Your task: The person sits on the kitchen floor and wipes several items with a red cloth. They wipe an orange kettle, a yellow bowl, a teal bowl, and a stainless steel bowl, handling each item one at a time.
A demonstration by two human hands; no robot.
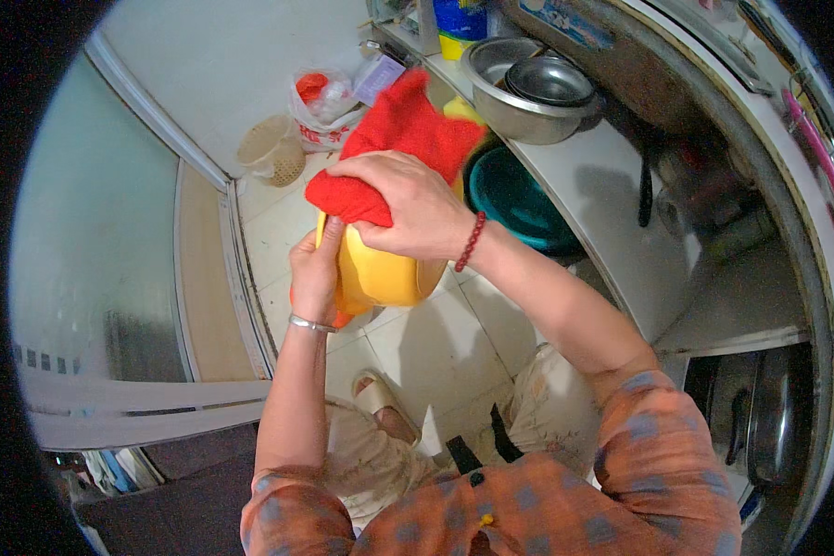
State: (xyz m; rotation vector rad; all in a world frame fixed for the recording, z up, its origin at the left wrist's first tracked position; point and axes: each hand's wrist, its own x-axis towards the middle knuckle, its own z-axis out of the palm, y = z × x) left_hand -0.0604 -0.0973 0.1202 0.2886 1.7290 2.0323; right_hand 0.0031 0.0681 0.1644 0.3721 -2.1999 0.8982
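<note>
A yellow plastic container (382, 271) is held up above the floor, its full shape partly hidden by my hands. My left hand (313, 267) grips its edge, thumb on the near side. Something orange (347, 316) shows low beside that hand; what it is I cannot tell. My right hand (410, 201) clasps a red cloth (410, 121) and presses it over the container's upper edge. One end of the cloth bunches under my fingers, while the rest spreads out beyond the hand.
On the counter (584, 187) at right stands a metal basin (521, 115) with a smaller dark bowl (552, 80) in it. Below is a teal basin (514, 201). A plastic bag (323, 115) and a woven-look basket (271, 149) stand by the wall. A sliding glass door (111, 229) is at left.
</note>
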